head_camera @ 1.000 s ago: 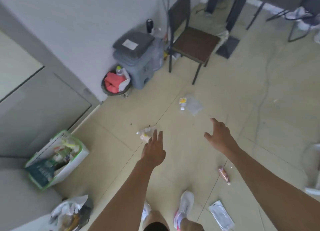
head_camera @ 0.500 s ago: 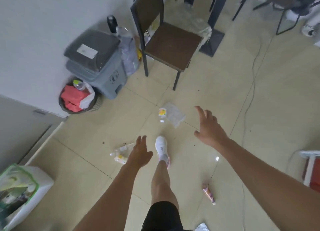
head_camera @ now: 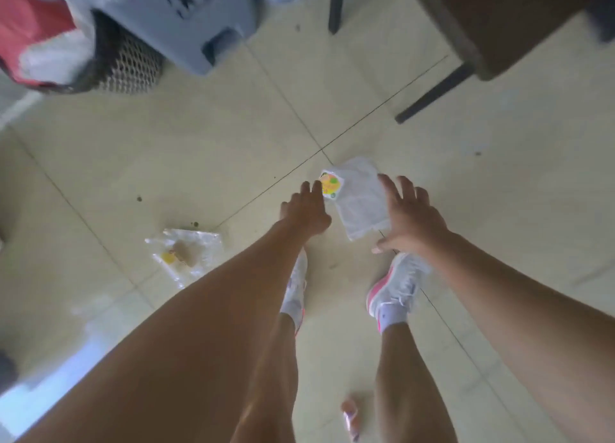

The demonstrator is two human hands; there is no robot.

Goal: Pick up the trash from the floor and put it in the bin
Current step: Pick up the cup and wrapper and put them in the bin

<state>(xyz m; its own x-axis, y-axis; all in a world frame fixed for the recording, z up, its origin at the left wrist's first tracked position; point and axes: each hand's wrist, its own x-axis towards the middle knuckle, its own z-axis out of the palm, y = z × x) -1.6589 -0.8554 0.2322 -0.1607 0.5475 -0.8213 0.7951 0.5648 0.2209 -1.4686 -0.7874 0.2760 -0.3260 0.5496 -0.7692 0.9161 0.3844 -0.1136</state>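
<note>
Beige floor tiles (head_camera: 199, 150) are bearing a clear plastic packet (head_camera: 361, 203) with a yellow label as both arms are reaching down, left hand (head_camera: 306, 211) and right hand (head_camera: 412, 218) flanking it, fingers spread and gripping nothing; the mesh bin (head_camera: 128, 61) is sitting well apart.

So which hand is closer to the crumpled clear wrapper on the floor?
Left. The left hand is just to the right of the crumpled clear wrapper; the right hand is farther off, beyond the white packet.
</note>
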